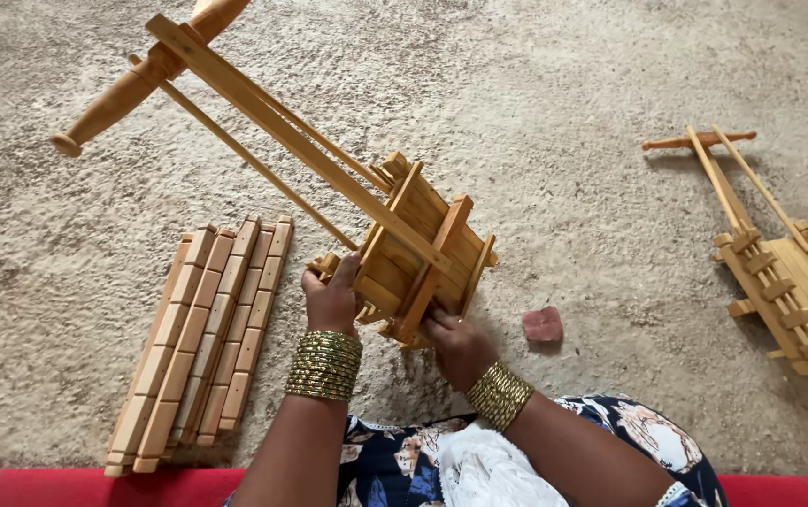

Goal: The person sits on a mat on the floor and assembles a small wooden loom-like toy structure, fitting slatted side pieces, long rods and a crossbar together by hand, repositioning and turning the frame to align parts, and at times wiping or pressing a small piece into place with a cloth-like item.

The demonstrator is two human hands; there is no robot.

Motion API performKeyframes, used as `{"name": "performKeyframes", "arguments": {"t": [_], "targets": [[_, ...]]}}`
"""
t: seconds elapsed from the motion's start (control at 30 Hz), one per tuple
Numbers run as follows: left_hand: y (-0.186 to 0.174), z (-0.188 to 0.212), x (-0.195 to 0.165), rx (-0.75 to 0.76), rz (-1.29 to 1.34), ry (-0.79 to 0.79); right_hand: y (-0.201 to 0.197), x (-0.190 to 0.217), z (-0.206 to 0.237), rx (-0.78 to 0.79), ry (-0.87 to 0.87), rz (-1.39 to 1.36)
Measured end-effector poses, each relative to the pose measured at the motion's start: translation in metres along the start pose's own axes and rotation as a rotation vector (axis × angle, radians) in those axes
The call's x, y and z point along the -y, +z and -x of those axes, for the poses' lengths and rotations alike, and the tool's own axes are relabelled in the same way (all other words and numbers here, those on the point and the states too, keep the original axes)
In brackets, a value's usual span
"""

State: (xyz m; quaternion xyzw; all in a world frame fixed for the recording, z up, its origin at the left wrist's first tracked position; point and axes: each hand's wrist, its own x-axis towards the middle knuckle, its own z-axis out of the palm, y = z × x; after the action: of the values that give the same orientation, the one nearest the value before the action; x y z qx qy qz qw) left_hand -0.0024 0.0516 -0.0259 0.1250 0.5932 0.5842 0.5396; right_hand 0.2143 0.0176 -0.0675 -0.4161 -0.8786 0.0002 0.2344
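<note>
Both hands (394, 324) on wooden cart (423, 253)

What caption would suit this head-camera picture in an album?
Two hands hold a small wooden cart over sandy ground, notched slats alongside.

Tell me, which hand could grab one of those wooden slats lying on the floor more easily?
Probably the left hand. It grips the wooden cart frame on the side facing the pile of slats. The right hand holds the frame's far side, nearer the small red block.
</note>
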Motion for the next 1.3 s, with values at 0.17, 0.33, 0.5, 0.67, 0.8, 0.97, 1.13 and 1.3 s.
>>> {"name": "performKeyframes", "arguments": {"t": [0.17,0.33,0.5,0.67,0.8,0.97,1.13,1.3], "targets": [[0.004,0.002,-0.001,0.012,0.067,0.038,-0.004,-0.052,-0.018,-0.276,0.017,0.166],[0.004,0.005,-0.003,-0.007,0.068,0.021,0.021,-0.055,-0.018,-0.225,0.220,-0.040],[0.004,0.004,-0.006,-0.011,0.123,0.013,0.025,-0.009,0.009,0.019,0.087,-0.003],[0.005,0.006,-0.005,0.007,0.060,0.020,0.018,-0.040,-0.009,0.009,0.277,-0.018],[0.004,0.005,-0.003,0.019,0.079,0.031,0.020,-0.051,-0.007,-0.034,0.285,-0.072],[0.003,0.004,-0.003,0.013,0.095,0.030,0.014,-0.031,0.004,-0.042,0.419,-0.297],[0.003,0.003,0.000,0.025,0.078,0.041,-0.010,-0.040,-0.032,-0.238,1.064,-0.813],[0.001,0.001,0.000,-0.002,0.011,0.032,-0.020,-0.018,-0.037,-0.119,0.916,-0.795]]}}
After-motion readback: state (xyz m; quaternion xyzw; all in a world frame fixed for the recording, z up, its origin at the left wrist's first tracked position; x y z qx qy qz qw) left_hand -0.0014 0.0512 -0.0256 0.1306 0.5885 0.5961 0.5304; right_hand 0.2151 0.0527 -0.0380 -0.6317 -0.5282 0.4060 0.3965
